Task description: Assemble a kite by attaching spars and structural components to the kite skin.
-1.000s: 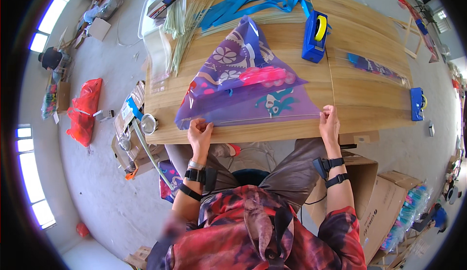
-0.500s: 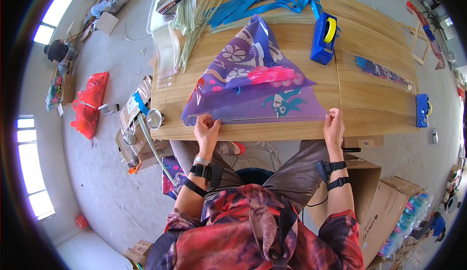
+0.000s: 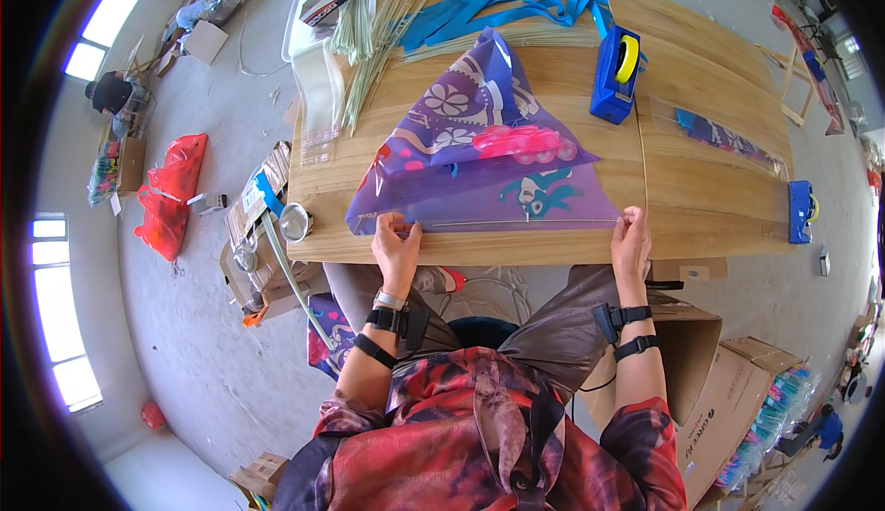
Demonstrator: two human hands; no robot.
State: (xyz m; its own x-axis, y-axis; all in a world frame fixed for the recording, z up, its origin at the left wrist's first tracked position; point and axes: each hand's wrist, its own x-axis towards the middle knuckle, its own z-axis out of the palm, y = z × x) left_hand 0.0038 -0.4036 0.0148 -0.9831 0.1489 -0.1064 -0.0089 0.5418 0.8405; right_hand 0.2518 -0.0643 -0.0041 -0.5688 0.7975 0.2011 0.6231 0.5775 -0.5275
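Observation:
A thin, glossy purple sheet (image 3: 433,165) with flower and cartoon prints lies roughly triangular on the wooden table, its tip pointing away from me. Along its near edge runs a slender pale rod (image 3: 516,223). My left hand (image 3: 396,251) is closed in a pinch on that edge, near the sheet's left corner. At the right corner, my right hand (image 3: 631,242) pinches the edge by the rod's end. The fingertips hide exactly how sheet and rod meet there.
Thin pale sticks (image 3: 369,69), blue ribbon (image 3: 516,4) and a blue tape dispenser (image 3: 610,82) lie farther back on the table (image 3: 710,78). Another dispenser (image 3: 800,211) sits at the right edge. A small round container (image 3: 295,223) stands at the left edge, a cardboard box (image 3: 687,345) below right.
My left hand has shifted slightly to the right along the near edge, still pinching. My right hand and the sheet look almost unchanged.

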